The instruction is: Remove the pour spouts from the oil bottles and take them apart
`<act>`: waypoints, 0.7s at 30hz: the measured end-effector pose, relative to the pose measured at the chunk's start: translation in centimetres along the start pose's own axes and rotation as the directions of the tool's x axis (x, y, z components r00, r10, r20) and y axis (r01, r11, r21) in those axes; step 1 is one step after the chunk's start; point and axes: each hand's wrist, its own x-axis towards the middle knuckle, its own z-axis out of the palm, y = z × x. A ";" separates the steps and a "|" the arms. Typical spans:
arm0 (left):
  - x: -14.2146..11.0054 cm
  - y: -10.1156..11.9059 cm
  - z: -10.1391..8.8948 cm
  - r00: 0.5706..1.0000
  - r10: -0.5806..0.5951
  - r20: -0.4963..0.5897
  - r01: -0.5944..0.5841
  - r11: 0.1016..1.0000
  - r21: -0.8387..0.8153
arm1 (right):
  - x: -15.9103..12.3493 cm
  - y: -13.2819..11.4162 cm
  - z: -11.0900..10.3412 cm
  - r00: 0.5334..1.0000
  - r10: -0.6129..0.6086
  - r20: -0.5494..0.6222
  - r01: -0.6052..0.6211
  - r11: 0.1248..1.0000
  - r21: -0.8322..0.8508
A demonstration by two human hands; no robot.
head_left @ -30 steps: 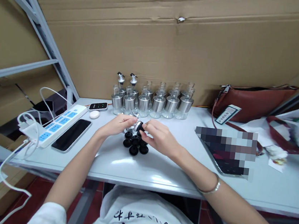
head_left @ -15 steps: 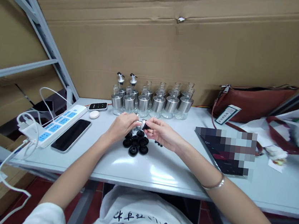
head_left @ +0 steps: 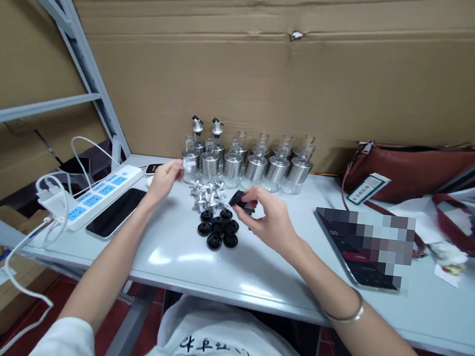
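My left hand (head_left: 166, 180) is closed in a pinch on a small silver pourer spout (head_left: 188, 165), smeared by motion in front of the leftmost bottle. My right hand (head_left: 273, 219) pinches a black stopper (head_left: 237, 198) between thumb and fingers, just right of a heap of silver pourer spouts (head_left: 208, 195). The two held pieces are well apart. Below the heap, several round black stoppers (head_left: 214, 240) lie clustered on the table. Behind stand two rows of glass bottles with steel sleeves (head_left: 256, 169). Two back-left bottles carry silver pourers with black flip caps (head_left: 217, 127).
On the left lie a white power strip (head_left: 105, 188) with cables, a dark phone (head_left: 116, 213) and a small black device (head_left: 153, 169). To the right are a partly blurred tablet (head_left: 342, 241), a brown bag (head_left: 418, 170) and white wrappings. A cardboard wall (head_left: 248, 82) closes the back.
My hands were together over the silver heap, holding a silver and black piece. Now they have parted: the left moved left with the silver spout, the right holds a black stopper. The view shifted slightly.
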 end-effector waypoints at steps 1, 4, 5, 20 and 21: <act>0.0 -0.4 -0.1 0.998 0.012 0.057 -0.014 0.999 0.031 | 0.0 0.1 0.0 1.000 -0.001 -0.012 0.000 0.999 -0.038; -0.3 -1.3 0.9 0.979 0.038 0.199 -0.069 0.987 0.148 | 0.0 0.7 0.2 1.000 -0.009 -0.013 0.008 0.995 -0.097; -0.5 -1.6 1.5 0.976 0.053 0.213 -0.095 0.977 0.193 | 0.0 0.9 0.3 1.000 -0.008 -0.016 0.006 0.995 -0.103; -2.4 -2.8 4.8 0.955 0.070 0.288 -0.190 0.891 0.412 | 0.2 1.8 1.6 0.957 0.073 0.280 -0.061 0.997 -0.051; -2.5 -2.8 4.9 0.958 0.066 0.278 -0.181 0.894 0.411 | 0.4 1.9 1.7 0.949 0.080 0.305 -0.065 0.996 -0.059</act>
